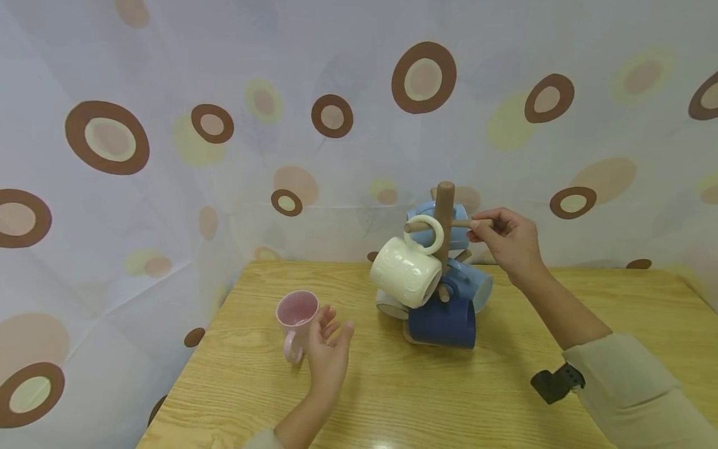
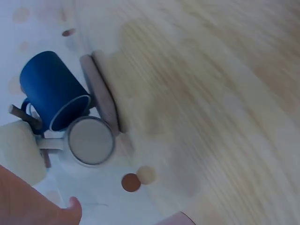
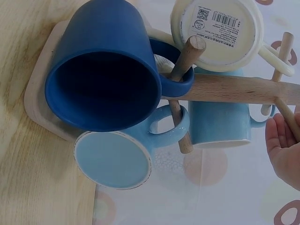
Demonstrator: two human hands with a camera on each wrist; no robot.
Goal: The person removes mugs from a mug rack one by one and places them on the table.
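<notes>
A wooden mug tree (image 1: pixel 444 215) stands on the table, hung with several mugs. My right hand (image 1: pixel 509 243) pinches the end of its upper right peg (image 1: pixel 471 223); that peg carries no mug. A cream mug (image 1: pixel 405 272) hangs by its handle from the upper left peg. Below it are a dark blue mug (image 1: pixel 443 321), a light blue mug (image 1: pixel 472 284) and a partly hidden whitish mug (image 2: pixel 91 140). Another light blue mug (image 3: pixel 219 112) hangs at the back. My left hand (image 1: pixel 328 352), fingers loosely bent, is right beside an upright pink mug (image 1: pixel 297 318), whose handle faces me.
The wooden table (image 1: pixel 247 386) runs back to a patterned cloth (image 1: pixel 359 149) behind it and on the left. A black strap device (image 1: pixel 557 382) is on my right sleeve. The mug tree's base (image 3: pixel 35 93) lies under the hanging mugs.
</notes>
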